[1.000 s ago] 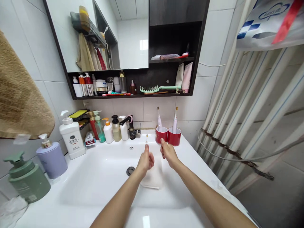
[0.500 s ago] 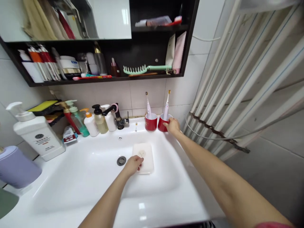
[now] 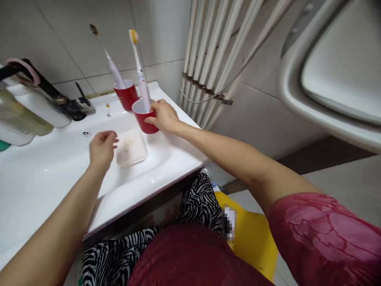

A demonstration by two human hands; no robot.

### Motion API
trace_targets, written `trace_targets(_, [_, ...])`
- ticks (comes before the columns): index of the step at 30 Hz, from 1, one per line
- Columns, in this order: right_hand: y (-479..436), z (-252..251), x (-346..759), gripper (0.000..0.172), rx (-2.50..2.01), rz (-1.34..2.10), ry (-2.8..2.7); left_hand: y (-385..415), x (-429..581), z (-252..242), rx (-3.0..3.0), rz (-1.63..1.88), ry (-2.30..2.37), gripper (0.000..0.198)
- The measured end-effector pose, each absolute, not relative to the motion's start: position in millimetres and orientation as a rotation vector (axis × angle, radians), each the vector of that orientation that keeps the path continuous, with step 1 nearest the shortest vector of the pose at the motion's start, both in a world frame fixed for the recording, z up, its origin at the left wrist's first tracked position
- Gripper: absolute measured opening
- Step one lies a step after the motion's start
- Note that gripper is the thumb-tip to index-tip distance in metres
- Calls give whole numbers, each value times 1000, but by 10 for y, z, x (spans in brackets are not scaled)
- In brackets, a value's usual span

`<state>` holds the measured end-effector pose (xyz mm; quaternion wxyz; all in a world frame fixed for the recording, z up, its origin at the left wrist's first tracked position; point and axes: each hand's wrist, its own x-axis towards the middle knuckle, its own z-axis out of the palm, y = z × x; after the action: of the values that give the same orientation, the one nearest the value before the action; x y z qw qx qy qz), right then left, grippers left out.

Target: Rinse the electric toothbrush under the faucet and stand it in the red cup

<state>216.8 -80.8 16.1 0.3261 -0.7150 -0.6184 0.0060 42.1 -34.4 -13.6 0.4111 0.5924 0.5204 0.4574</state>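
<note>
My right hand [image 3: 164, 115] grips a red cup [image 3: 146, 124] at its rim and side, over the right part of the washbasin [image 3: 166, 153]. A lilac-and-white electric toothbrush [image 3: 144, 89] with a yellow-bristled head leans inside that cup. Behind it, on the basin's back ledge, stands a second red cup [image 3: 126, 96] with another lilac electric toothbrush [image 3: 114, 71]. My left hand [image 3: 102, 149] hovers over the basin with its fingers curled closed; what they hold, if anything, is hidden. Just right of it lies a flat white rectangular tray [image 3: 132, 149] with small brownish marks.
A black faucet [image 3: 70, 107] and several pump bottles [image 3: 41, 105] line the left back. A small brush head [image 3: 108, 110] rests on the ledge. White pipes [image 3: 214, 47] run down the right wall. Below are zebra-patterned cloth [image 3: 202, 194] and a yellow object [image 3: 250, 234].
The view has swung down and to the right. My right hand has brought its cup away from the other cup, nearer to me. My left hand has moved off the tray to its left.
</note>
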Motion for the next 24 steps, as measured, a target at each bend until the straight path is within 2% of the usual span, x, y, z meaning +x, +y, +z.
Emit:
trace_targets(5, [-872, 10, 1872, 31, -1814, 71, -1760, -252, 610, 166, 1623, 1366, 1191, 28])
trace_targets(11, [-777, -180, 1673, 27, -1814, 197, -1834, -121, 690, 149, 1657, 1163, 1310, 35])
trace_targets(15, [-706, -282, 1629, 28, -1803, 244, -1887, -78, 700, 33, 1543, 1166, 1396, 41])
trace_targets(20, [-632, -324, 1559, 28, -1789, 175, -1950, -13, 771, -58, 1533, 1184, 1420, 21])
trace_targets(24, [-610, -324, 1528, 28, -1762, 147, -1911, 36, 704, -8, 1477, 1460, 1336, 15])
